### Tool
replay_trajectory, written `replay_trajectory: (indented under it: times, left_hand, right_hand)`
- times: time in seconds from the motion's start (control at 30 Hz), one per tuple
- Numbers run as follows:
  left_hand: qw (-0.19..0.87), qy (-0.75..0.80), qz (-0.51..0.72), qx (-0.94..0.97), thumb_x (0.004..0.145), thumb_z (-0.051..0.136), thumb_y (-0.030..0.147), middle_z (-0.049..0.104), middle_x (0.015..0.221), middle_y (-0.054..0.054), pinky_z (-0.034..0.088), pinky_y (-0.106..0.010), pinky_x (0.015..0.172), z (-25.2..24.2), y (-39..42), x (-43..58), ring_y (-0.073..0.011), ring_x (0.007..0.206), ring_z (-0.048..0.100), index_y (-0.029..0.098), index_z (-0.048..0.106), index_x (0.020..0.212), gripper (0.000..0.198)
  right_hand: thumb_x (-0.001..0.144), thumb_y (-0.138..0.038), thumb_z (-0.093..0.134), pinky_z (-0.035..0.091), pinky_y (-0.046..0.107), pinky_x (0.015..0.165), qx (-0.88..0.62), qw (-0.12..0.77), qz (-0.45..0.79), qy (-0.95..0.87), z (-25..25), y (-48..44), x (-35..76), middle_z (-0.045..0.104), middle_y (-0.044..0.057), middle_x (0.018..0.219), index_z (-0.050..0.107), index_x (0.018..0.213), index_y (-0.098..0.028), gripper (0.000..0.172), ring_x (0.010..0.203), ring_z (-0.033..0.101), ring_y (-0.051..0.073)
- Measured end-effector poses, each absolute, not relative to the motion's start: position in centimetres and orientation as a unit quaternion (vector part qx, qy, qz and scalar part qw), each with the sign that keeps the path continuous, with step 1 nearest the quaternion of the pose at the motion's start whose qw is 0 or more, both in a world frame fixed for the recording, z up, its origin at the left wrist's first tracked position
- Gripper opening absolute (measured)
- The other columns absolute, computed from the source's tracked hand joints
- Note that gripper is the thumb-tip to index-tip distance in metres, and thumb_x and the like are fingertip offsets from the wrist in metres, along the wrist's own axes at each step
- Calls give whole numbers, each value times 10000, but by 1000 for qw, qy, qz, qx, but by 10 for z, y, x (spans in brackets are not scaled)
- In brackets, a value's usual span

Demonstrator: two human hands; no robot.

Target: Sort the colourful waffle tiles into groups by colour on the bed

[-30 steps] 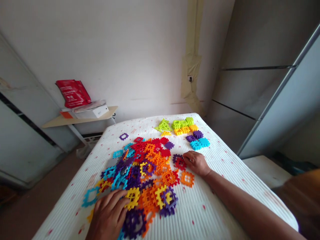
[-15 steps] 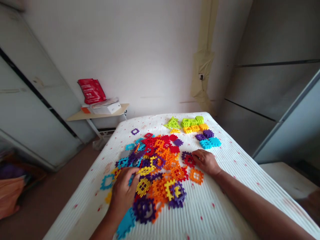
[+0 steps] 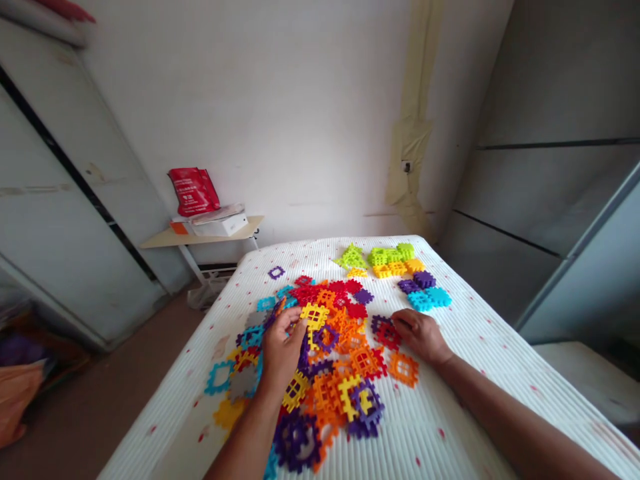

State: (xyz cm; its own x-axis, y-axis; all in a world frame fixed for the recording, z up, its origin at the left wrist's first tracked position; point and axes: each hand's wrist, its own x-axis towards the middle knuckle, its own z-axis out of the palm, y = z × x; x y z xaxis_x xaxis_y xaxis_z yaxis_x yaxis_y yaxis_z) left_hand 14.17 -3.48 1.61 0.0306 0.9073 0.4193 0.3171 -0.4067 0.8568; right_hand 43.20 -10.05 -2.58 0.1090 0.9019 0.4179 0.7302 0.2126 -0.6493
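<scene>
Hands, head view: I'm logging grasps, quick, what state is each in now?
Left hand: fingertips at a yellow tile in the pile; grip cannot be told.
Right hand: curled, touching a red tile; grip cannot be told.

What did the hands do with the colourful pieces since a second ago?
The left hand slid from the near edge of the pile forward into its middle; its fingertips now touch a yellow square piece. The right hand stayed by the red piece, and the sorted rows beyond did not move.
</scene>
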Motion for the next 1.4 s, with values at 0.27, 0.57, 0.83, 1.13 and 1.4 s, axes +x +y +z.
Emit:
replay_trajectory:
  times: [0.27,0.57,0.83,1.13,1.4]
  left_hand:
    - [-1,240,501,832,793,530,83,671,852,-16,477,-288,820,16,-53,145,-146,871,603,206,606,833,150]
    - [-133,196,484,842,766,560,24,680,832,-30,441,-337,798,14,-59,147,-175,860,600,186,584,825,174]
    - [-151,189,471,848,793,548,61,672,810,-21,421,-328,801,13,-63,155,-166,836,604,190,609,802,142]
    - [-168,220,462,843,765,613,98,666,1001,-69,440,-387,875,10,-55,150,-220,979,581,192,581,1107,356]
    - [-155,260,512,804,746,629,101,651,1007,-73,463,-429,861,18,-47,137,-240,980,581,216,612,1025,303]
  right_hand:
    - [722,-449,650,406,216,531,-464,544,408,-567,26,-96,352,567,-24,626,622,738,-173,278,538,475,83]
    - [656,-457,717,368,199,517,-548,458,256,-651,28,-105,327,579,-15,677,665,799,-173,322,582,481,92]
    - [647,-401,711,344,203,512,-612,361,202,-674,39,-113,329,586,-14,663,660,771,-163,273,583,476,97]
    - [736,-369,656,422,249,639,-676,317,54,-663,40,-98,366,671,54,872,657,951,-182,285,724,576,157]
    - [850,-366,504,394,312,700,-830,104,-152,-527,35,-17,481,673,106,955,644,922,-169,252,966,533,247]
